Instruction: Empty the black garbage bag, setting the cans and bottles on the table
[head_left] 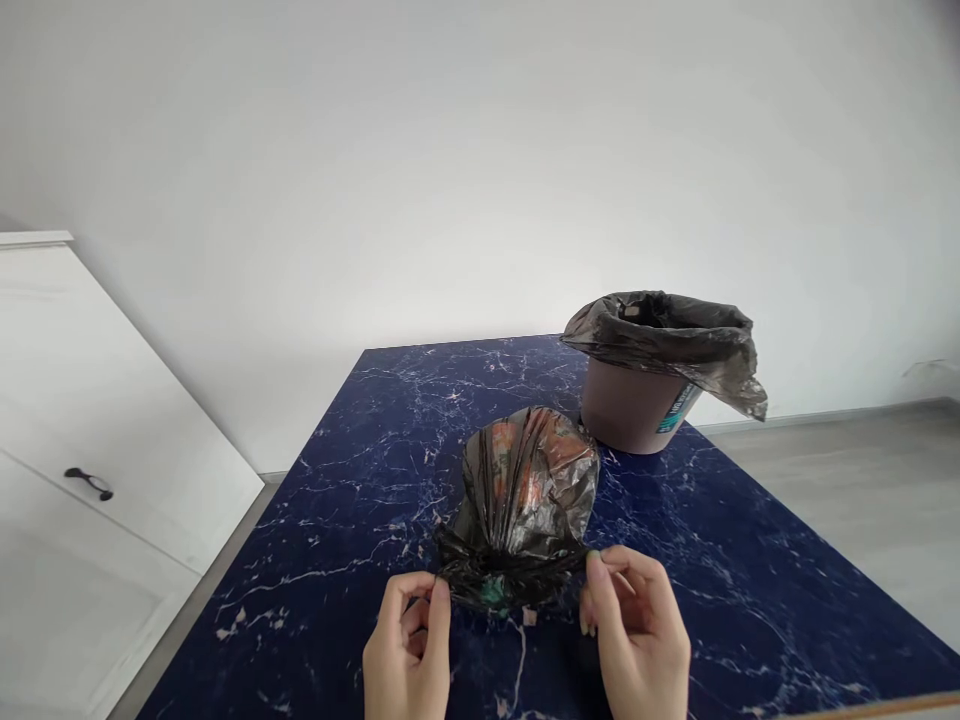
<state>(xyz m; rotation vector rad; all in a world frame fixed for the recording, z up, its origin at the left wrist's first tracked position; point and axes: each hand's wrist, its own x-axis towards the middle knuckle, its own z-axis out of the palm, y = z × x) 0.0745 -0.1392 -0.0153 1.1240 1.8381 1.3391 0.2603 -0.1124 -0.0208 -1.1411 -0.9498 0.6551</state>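
Observation:
A filled black garbage bag (534, 480) lies on the table, gathered tight at its near end, with orange and green contents showing through the thin plastic. My left hand (411, 640) pinches the left end of the gathered plastic between thumb and forefinger. On the opposite side, my right hand (634, 625) pinches the right end the same way. The plastic is drawn out sideways between the two hands, and the bag's mouth is bunched up. Whether a knot is in it I cannot tell.
Behind the bag to the right stands a brown trash can (624, 405) with a black liner (667, 345) folded over its rim. The dark blue marbled table (360, 470) reaches to the white wall. A white cabinet (112, 400) stands at the left.

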